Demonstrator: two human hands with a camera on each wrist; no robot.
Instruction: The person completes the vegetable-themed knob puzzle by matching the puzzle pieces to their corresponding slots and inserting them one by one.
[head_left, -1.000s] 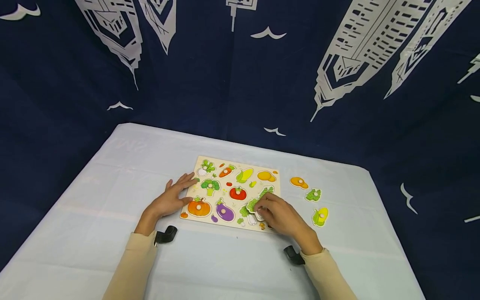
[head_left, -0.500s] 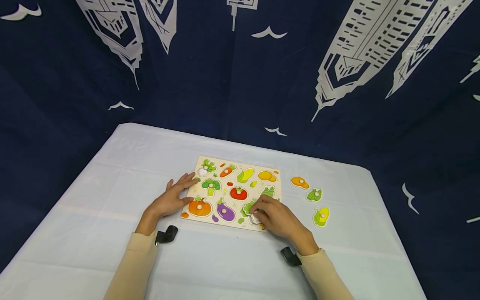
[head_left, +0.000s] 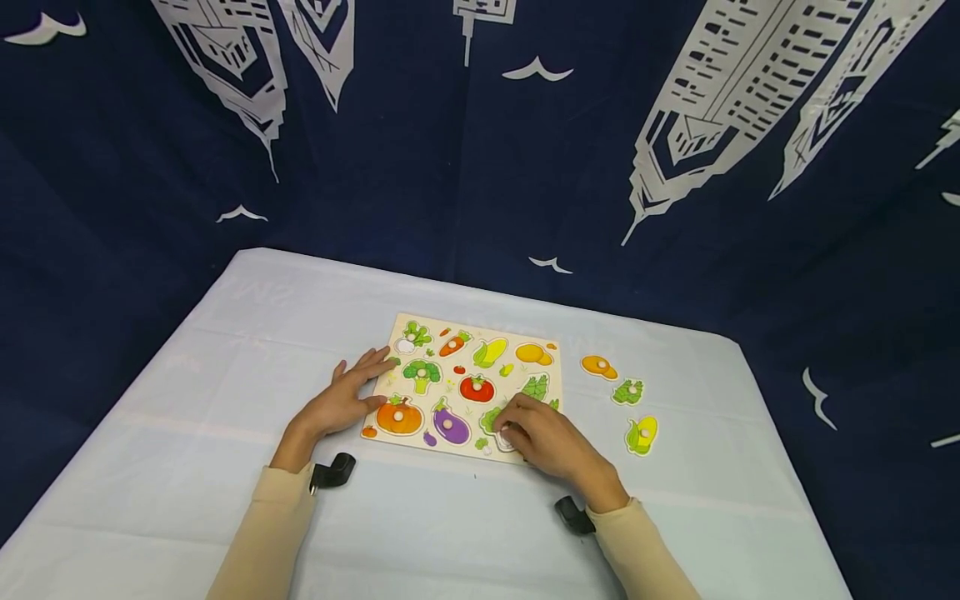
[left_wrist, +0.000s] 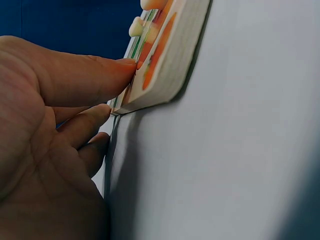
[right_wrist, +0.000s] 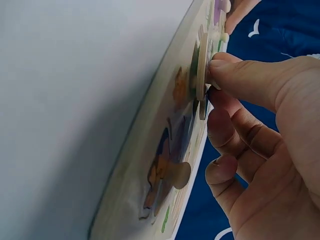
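Note:
A wooden vegetable puzzle board (head_left: 446,371) lies on the white table. My left hand (head_left: 336,404) rests on its left edge, fingers extended, the thumb (left_wrist: 90,77) near the pumpkin piece (head_left: 399,417). At the board's lower right, my right hand (head_left: 551,437) pinches the knob of a leafy cabbage puzzle piece (head_left: 504,442) between thumb and finger. In the right wrist view, this piece (right_wrist: 202,70) stands slightly proud of the board's face over the printed cabbage. The right hand's other fingers are loosely curled and partly cover the board's lower right corner.
Right of the board lie three loose pieces: a potato-like orange-brown one (head_left: 598,367), a green one (head_left: 628,391) and a corn one (head_left: 641,435). Eggplant (head_left: 452,423), tomato (head_left: 477,387) and broccoli (head_left: 422,375) pieces sit in the board. Behind the table hangs a dark blue curtain (head_left: 420,183).
My right hand has shifted slightly left and down with the cabbage piece, which now lies lower over the printed cabbage. The left hand has stayed on the board's edge.

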